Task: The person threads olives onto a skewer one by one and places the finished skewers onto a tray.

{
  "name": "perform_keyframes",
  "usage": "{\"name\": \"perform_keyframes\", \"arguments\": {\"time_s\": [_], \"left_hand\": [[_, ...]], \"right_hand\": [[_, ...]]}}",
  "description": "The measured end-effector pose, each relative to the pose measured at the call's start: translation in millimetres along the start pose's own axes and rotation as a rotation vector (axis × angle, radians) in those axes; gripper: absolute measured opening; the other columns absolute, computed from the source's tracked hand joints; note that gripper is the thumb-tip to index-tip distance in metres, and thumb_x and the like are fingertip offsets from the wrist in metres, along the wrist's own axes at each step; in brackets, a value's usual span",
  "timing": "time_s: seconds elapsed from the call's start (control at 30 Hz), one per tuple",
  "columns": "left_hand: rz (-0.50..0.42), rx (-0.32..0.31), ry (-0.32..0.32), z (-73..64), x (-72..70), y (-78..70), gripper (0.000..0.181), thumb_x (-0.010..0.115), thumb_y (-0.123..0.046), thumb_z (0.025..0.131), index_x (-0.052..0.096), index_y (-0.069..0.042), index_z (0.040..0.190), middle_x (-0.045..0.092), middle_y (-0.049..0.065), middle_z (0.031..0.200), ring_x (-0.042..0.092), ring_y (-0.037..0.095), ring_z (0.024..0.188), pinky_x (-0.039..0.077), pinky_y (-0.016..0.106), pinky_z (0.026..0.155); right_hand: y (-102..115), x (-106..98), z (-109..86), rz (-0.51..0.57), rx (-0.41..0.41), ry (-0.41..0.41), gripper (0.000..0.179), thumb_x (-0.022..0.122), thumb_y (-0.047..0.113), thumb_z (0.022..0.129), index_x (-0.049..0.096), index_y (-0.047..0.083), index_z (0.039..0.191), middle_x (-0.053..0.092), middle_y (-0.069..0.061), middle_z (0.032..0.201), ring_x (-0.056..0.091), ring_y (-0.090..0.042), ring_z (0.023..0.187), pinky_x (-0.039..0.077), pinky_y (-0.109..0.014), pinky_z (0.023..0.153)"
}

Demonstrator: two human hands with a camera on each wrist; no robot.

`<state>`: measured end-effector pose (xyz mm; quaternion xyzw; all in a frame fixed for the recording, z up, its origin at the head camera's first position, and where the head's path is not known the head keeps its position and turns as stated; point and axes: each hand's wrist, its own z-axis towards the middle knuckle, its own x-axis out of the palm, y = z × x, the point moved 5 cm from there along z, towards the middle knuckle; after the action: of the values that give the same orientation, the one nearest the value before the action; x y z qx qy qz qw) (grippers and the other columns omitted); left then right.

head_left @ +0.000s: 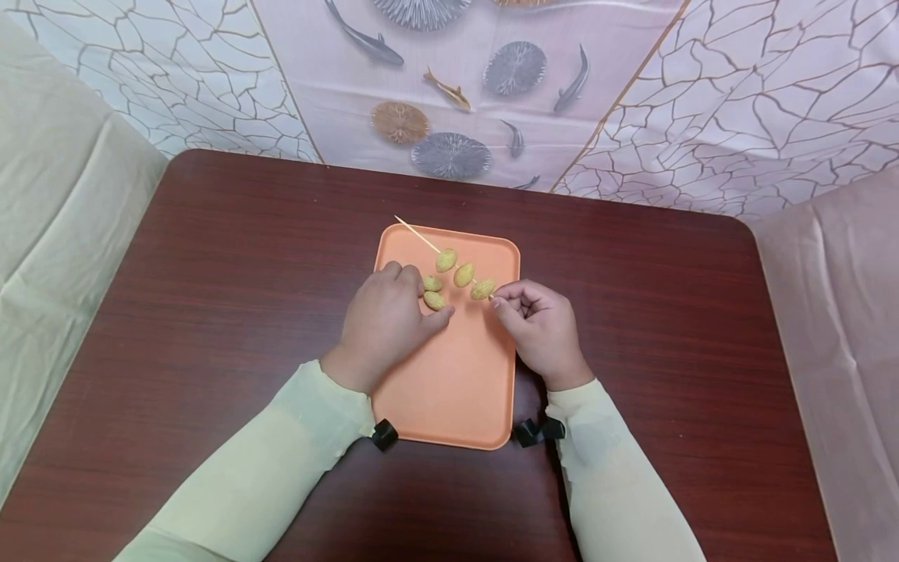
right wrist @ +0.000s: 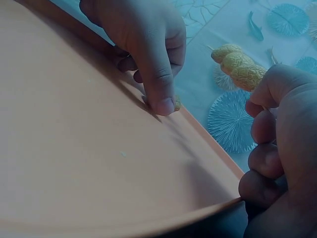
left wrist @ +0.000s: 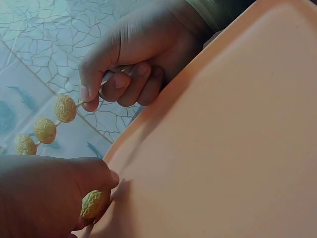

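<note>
Over the tray's (head_left: 442,375) far half, the right hand (head_left: 544,328) is pinching the skewer (head_left: 419,236) by its near end, with three wrinkled yellow pieces (head_left: 463,275) sitting just beyond the grip. The skewer is probably feeling light, stiff and snappable, its bare end offering the surest hold. Toward the tray's left edge, the left hand (head_left: 386,316) is curving beside two more pieces (head_left: 434,300); whether it is pinching them, one cannot tell.

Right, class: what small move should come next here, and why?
Perhaps the left hand should bring one yellow piece toward the stick: two such pieces show by that hand's thumb, while the right hand holds the stick, which carries three others with bare length beyond them.
</note>
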<state>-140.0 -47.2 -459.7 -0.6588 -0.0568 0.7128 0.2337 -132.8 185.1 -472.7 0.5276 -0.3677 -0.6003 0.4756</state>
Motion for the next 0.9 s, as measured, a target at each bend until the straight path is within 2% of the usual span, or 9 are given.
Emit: {"name": "perform_keyframes", "arguments": {"time_s": [0.1,0.23,0.37,0.47,0.6,0.7,0.9], "left_hand": [[-0.021,-0.016,0.004,0.0,0.0,1.1,0.046,0.089,-0.051,0.092,0.062,-0.014,0.089,0.057,0.002,0.085,0.058,0.026,0.073,0.053,0.041,0.064],[-0.13,-0.05,-0.004,1.0,-4.4,2.4,0.041,0.088,-0.046,0.091,0.064,-0.013,0.093,0.059,0.001,0.087,0.058,0.025,0.073,0.052,0.038,0.064],[-0.314,-0.072,-0.037,4.2,-12.4,6.5,0.039,0.09,-0.039,0.091,0.064,-0.011,0.1,0.062,0.005,0.09,0.058,0.023,0.077,0.052,0.036,0.068],[-0.469,-0.062,-0.071,7.0,-16.5,11.6,0.041,0.094,-0.031,0.09,0.062,-0.012,0.107,0.068,0.005,0.093,0.065,0.02,0.083,0.058,0.035,0.076],[-0.721,-0.055,-0.097,9.4,-18.7,17.4,0.042,0.094,-0.013,0.089,0.06,-0.011,0.114,0.077,0.005,0.097,0.075,0.018,0.088,0.066,0.03,0.081],[-0.891,-0.086,-0.106,11.1,-18.1,22.1,0.042,0.092,-0.003,0.089,0.061,-0.009,0.117,0.077,0.007,0.098,0.075,0.019,0.088,0.066,0.025,0.079],[-1.085,-0.149,-0.166,14.9,-18.1,33.8,0.043,0.088,0.005,0.089,0.061,-0.007,0.12,0.072,0.005,0.105,0.07,0.018,0.093,0.062,0.021,0.084]], "right_hand": [[1,0,0.1,-0.002,-0.003,0.002,0.005,0.082,0.01,0.102,0.083,0.007,0.097,0.062,0.003,0.07,0.051,-0.01,0.06,0.044,-0.02,0.052],[2,0,-0.2,-0.002,0.0,0.003,0.005,0.082,0.01,0.101,0.083,0.008,0.097,0.061,0.002,0.07,0.051,-0.011,0.06,0.044,-0.021,0.052],[1,1,-0.6,0.002,0.007,-0.001,0.005,0.083,0.01,0.101,0.083,0.007,0.097,0.061,0.002,0.069,0.05,-0.01,0.059,0.044,-0.02,0.052],[-1,1,-0.7,0.008,0.011,-0.005,0.005,0.082,0.009,0.101,0.082,0.006,0.097,0.061,0.003,0.069,0.05,-0.009,0.059,0.043,-0.02,0.052],[-1,0,-0.7,0.011,0.018,-0.004,0.007,0.081,0.009,0.101,0.081,0.005,0.097,0.061,0.004,0.07,0.049,-0.008,0.059,0.043,-0.02,0.052],[-1,0,-0.6,0.01,0.021,-0.003,0.007,0.08,0.01,0.101,0.081,0.004,0.097,0.062,0.004,0.07,0.049,-0.008,0.059,0.043,-0.019,0.052],[1,1,-0.4,0.019,0.018,-0.003,0.005,0.08,0.008,0.101,0.082,0.006,0.097,0.062,0.004,0.07,0.05,-0.008,0.059,0.043,-0.02,0.051]]}}
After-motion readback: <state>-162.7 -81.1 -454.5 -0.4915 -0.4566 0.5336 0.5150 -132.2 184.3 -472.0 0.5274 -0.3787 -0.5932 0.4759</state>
